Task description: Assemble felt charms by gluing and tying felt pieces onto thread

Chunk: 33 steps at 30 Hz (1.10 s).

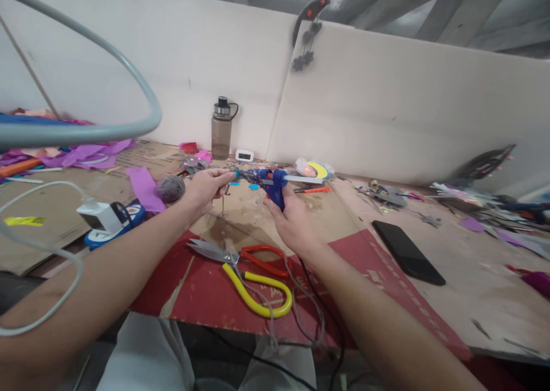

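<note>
My right hand (292, 213) is wrapped round the handle of a blue glue gun (275, 180), whose nozzle points left. A pale glue stick (304, 179) sticks out of its back end. My left hand (209, 189) is closed in a pinch at the nozzle's tip, on a small bluish piece (236, 174) too small to make out. Grey yarn hangs below the fingers. On the red cardboard (180, 282) beneath my hands lie scissors (258, 285) with one red and one yellow handle, blades to the left. A grey yarn ball (171, 189) rests beside my left wrist.
A water bottle (221, 130) and a small white digital clock (244, 155) stand at the back. To the right lies a black phone (407, 252). A white charger (99, 216) sits in a blue power strip at left. A grey tube (141, 93) crosses the upper left.
</note>
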Each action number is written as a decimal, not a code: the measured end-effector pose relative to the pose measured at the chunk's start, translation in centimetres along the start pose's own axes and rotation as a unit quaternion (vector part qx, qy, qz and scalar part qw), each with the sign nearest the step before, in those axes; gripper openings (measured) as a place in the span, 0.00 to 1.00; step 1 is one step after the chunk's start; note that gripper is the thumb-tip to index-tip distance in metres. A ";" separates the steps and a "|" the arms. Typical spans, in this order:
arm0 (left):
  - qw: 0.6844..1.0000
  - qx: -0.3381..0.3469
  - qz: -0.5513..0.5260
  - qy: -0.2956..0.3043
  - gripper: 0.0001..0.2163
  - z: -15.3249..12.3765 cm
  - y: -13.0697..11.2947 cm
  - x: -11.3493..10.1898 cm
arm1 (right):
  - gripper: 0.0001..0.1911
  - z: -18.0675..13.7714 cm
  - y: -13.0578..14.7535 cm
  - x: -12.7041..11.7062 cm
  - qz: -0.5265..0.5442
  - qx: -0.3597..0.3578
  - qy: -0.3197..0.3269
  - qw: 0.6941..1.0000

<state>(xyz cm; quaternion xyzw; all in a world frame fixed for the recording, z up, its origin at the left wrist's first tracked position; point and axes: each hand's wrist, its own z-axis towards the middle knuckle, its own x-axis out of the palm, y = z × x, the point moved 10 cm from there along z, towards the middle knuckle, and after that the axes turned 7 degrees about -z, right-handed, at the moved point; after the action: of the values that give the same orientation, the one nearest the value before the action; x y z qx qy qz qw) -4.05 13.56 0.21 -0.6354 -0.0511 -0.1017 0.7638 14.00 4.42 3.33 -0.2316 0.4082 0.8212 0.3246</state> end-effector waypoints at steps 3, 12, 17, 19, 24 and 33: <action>1.000 0.001 -0.006 -0.005 0.10 0.0 -0.1 0.0 | 0.21 -0.1 -0.1 0.1 0.006 0.002 0.003 1.000; 1.000 -0.011 -0.010 -0.026 0.11 0.2 0.4 -0.8 | 0.14 0.3 -4.4 0.5 0.224 0.129 -0.011 0.966; 0.999 0.010 0.009 -0.035 0.10 0.0 0.1 -0.8 | 0.13 0.7 -9.8 1.8 0.108 0.236 0.040 0.965; 0.998 0.047 0.040 -0.032 0.10 -0.3 -0.7 -0.6 | 0.12 0.8 -11.2 1.0 -0.067 0.245 0.061 0.965; 0.963 0.164 0.209 -0.039 0.08 -1.6 -3.7 0.1 | 0.13 1.0 -10.4 -3.8 -0.284 0.217 -0.026 0.934; 0.809 0.391 0.435 -0.055 0.06 -4.5 -7.4 2.5 | 0.22 3.0 -1.8 4.3 0.392 0.170 -0.029 0.904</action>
<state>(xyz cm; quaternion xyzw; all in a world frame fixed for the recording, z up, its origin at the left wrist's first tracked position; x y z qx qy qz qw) -3.43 7.68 7.02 -0.2436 0.1534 0.3048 0.9078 11.99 9.23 1.29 0.0294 0.5899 0.8066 0.0229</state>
